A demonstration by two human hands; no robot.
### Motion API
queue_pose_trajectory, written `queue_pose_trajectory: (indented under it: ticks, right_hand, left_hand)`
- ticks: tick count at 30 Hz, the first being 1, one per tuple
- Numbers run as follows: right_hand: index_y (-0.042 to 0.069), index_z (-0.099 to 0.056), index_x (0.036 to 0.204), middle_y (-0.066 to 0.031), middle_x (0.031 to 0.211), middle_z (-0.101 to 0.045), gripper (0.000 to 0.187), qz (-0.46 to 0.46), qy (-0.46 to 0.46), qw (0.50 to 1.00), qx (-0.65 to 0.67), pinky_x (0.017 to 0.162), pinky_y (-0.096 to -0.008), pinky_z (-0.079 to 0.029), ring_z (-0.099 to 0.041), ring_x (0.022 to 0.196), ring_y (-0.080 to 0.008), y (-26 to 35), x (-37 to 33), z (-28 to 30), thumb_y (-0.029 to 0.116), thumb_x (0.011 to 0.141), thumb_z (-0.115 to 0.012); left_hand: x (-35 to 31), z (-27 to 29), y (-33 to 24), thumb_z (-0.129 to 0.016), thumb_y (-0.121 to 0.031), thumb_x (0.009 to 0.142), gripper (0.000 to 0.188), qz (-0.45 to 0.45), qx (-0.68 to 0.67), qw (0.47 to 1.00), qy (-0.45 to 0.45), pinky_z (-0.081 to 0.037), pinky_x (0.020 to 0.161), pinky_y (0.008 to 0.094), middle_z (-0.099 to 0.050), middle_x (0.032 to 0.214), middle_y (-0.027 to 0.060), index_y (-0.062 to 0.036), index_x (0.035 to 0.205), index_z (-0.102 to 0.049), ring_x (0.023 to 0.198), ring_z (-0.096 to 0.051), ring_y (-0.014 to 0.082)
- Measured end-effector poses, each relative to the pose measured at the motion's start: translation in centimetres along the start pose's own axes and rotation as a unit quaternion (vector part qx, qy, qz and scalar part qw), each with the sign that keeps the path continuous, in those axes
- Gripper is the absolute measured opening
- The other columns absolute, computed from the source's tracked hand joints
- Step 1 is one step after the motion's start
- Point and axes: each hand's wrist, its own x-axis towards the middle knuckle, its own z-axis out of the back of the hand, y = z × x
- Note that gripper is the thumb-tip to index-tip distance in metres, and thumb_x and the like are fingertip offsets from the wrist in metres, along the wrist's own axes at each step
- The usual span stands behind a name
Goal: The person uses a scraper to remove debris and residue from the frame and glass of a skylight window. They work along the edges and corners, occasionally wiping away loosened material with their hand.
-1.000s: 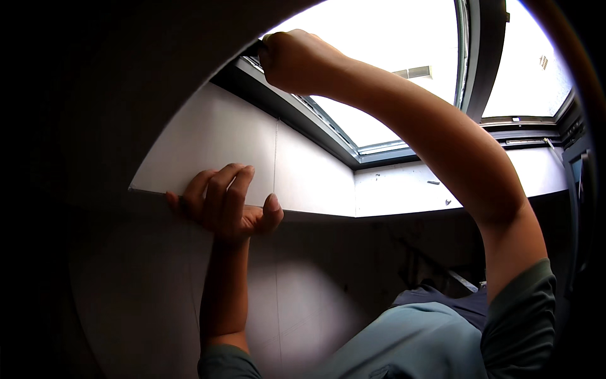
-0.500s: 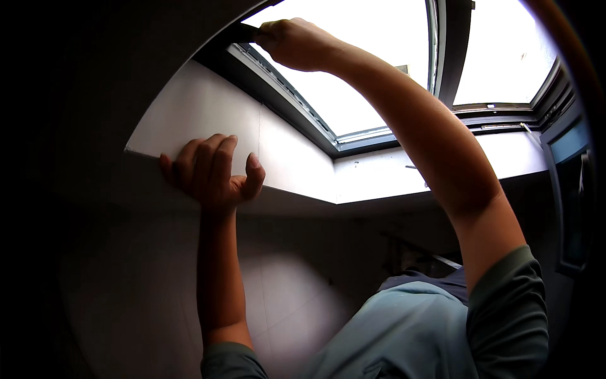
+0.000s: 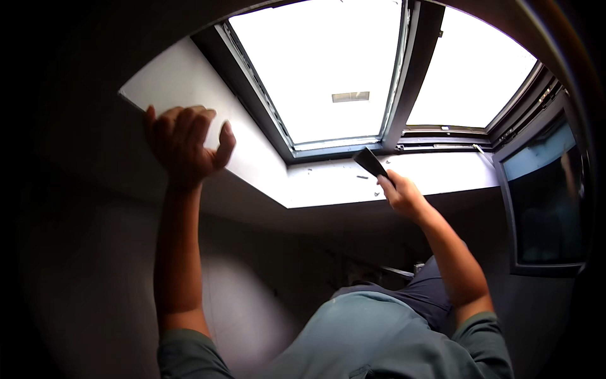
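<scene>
My right hand [image 3: 406,197] is closed around a dark scraper [image 3: 371,165], a flat tool with a wide, straight end. It is held over the white window sill [image 3: 442,172], just below the dark window frame [image 3: 328,151], with the wide end pointing up and left. My left hand [image 3: 186,142] is raised at the edge of the white side reveal [image 3: 189,79]. Its fingers are bent over that edge and the thumb stands apart; nothing shows in the hand. Small dark bits [image 3: 362,177] lie on the sill near the scraper.
Bright glass panes [image 3: 315,76] fill the window, split by a dark upright bar [image 3: 413,69]. At the right a dark-framed sash [image 3: 543,202] stands swung inward, near my right arm. The wall below the sill is in deep shadow.
My right hand has come down from the frame's upper left corner to the sill, carrying the scraper. My left hand stays at the reveal edge. The whole view has shifted, showing more of the sash.
</scene>
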Motion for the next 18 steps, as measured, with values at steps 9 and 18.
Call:
queue_pose_trajectory:
  ticks: [9,18]
  right_hand:
    - [0.003,-0.061,0.094,-0.0004,0.057,-0.054,0.021,-0.211,-0.154,0.962,0.085,0.044,-0.0281,-0.038,-0.050,0.045,-0.0086,-4.8,-21.6,6.4,0.018,0.107,-0.054]
    - [0.007,-0.057,0.100,0.0029,0.061,-0.047,0.028,-0.249,-0.295,0.915,0.116,0.036,-0.0221,-0.033,-0.042,0.041,-0.0051,-6.5,-31.4,10.6,0.031,0.111,-0.049]
  left_hand:
    - [8.3,-6.3,-12.6,-0.068,-0.011,0.091,0.023,0.327,-0.365,0.860,-0.144,-0.053,0.097,0.0395,-0.072,0.112,0.0073,-0.0087,0.114,-0.071,0.108,-0.064,0.0223]
    - [12.7,-15.2,-12.4,-0.070,-0.030,0.083,0.080,0.236,-0.044,0.965,-0.102,-0.047,0.106,0.0516,-0.055,0.147,0.0198,-0.0017,0.153,-0.044,0.132,-0.051,0.0386]
